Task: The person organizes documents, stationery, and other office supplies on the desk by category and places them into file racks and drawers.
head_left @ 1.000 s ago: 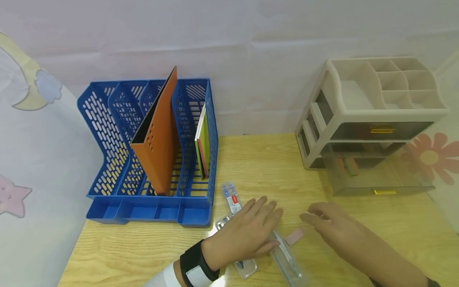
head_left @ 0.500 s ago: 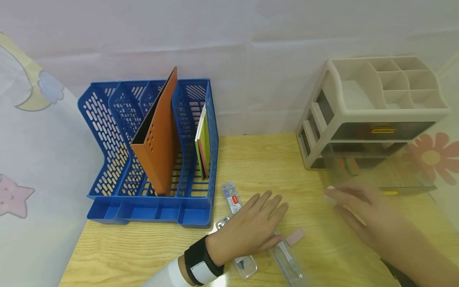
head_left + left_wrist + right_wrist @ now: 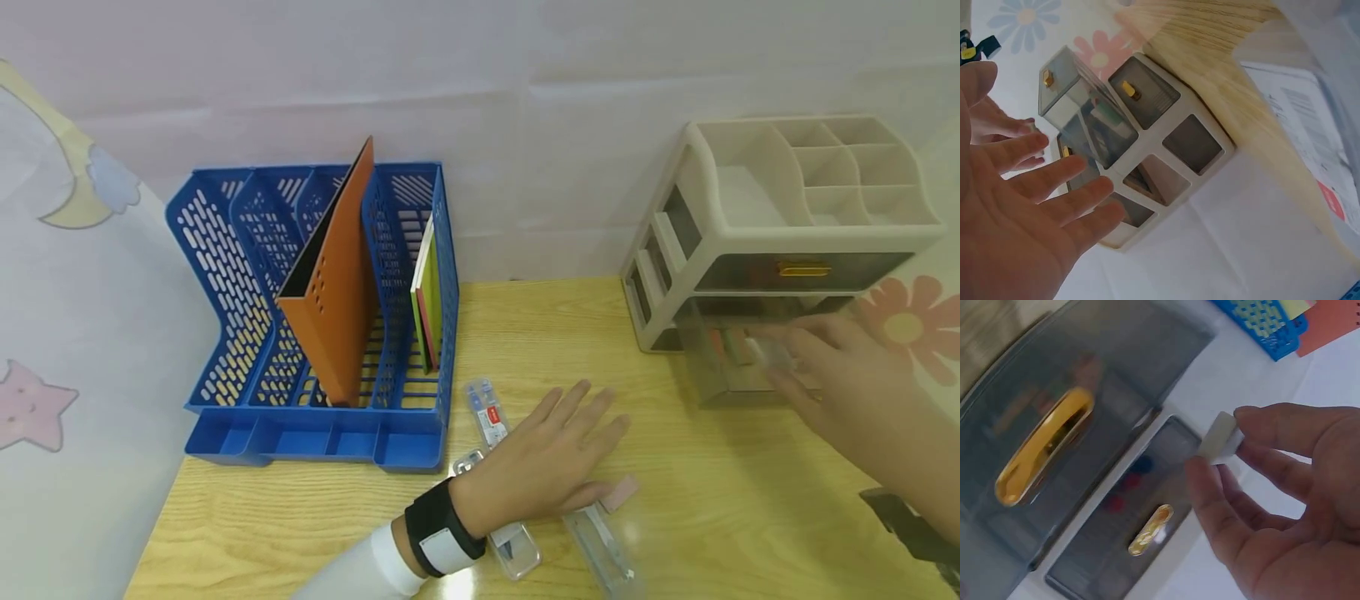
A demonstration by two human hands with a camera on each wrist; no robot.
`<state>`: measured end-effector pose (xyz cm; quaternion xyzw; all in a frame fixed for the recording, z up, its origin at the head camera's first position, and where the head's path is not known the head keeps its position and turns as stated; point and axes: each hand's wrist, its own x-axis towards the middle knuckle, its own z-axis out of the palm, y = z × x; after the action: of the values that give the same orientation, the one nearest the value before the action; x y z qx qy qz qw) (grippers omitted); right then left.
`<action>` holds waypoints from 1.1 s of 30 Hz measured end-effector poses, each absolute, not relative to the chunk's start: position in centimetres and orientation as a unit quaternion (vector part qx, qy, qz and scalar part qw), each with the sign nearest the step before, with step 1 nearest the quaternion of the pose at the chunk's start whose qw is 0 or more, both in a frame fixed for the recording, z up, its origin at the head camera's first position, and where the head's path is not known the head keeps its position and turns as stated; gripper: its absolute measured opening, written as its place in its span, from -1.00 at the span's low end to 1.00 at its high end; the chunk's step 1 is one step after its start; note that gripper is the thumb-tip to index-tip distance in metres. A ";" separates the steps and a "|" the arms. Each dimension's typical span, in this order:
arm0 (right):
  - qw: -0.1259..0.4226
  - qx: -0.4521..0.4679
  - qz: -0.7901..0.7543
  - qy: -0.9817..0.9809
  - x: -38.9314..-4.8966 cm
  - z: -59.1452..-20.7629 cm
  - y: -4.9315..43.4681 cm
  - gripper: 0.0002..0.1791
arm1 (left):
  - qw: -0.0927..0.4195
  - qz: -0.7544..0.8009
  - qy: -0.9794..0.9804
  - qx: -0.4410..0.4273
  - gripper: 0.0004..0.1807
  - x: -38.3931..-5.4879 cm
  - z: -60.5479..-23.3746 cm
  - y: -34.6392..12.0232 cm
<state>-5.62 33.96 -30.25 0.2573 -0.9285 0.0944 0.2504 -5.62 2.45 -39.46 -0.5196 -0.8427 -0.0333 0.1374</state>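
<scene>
Wooden desk (image 3: 525,333), pale wall (image 3: 480,83)

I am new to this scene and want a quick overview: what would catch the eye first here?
The blue file rack at back left, with an orange folder standing in it. At back right, a beige drawer box with its lower drawer pulled out; the right hand pinches a small white eraser there. The left hand lies flat on clear pen cases.

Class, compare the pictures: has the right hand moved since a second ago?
Yes. The right hand has moved right and away from the pink eraser, up to the open drawer of the beige organizer.
</scene>
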 end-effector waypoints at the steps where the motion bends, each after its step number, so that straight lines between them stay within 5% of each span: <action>1: 0.250 0.259 0.091 -0.928 -5.9 -30.3 34.3 -0.34 | 0.138 -0.043 -0.841 -0.521 -0.21 -5.7 -39.5 2.6; 4: 0.256 0.267 0.073 -0.926 -6.9 -30.8 35.3 -0.25 | 0.125 -0.068 -0.838 -0.527 -0.20 -6.0 -39.6 3.3; 6: 0.241 0.264 0.065 -0.932 -7.4 -31.2 35.9 -0.42 | 0.111 -0.081 -0.836 -0.532 -0.18 -6.2 -39.4 3.8; 9: 0.195 0.247 0.058 -0.947 -8.3 -31.7 36.9 -0.59 | 0.103 -0.079 -0.833 -0.538 -0.15 -6.4 -39.2 4.4; 19: 0.015 0.163 0.060 -0.985 -10.5 -32.7 38.9 -0.58 | 0.117 -0.070 -0.841 -0.523 -0.16 -7.2 -38.9 6.3; 33: 0.048 0.212 0.058 -0.974 -12.6 -34.2 39.3 -0.53 | 0.090 -0.065 -0.853 -0.509 -0.16 -7.4 -38.7 7.4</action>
<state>-12.62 39.34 -34.17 0.2118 -0.9744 0.0577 0.0477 -7.37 7.41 -38.75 -0.5091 -0.8534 -0.0654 0.0905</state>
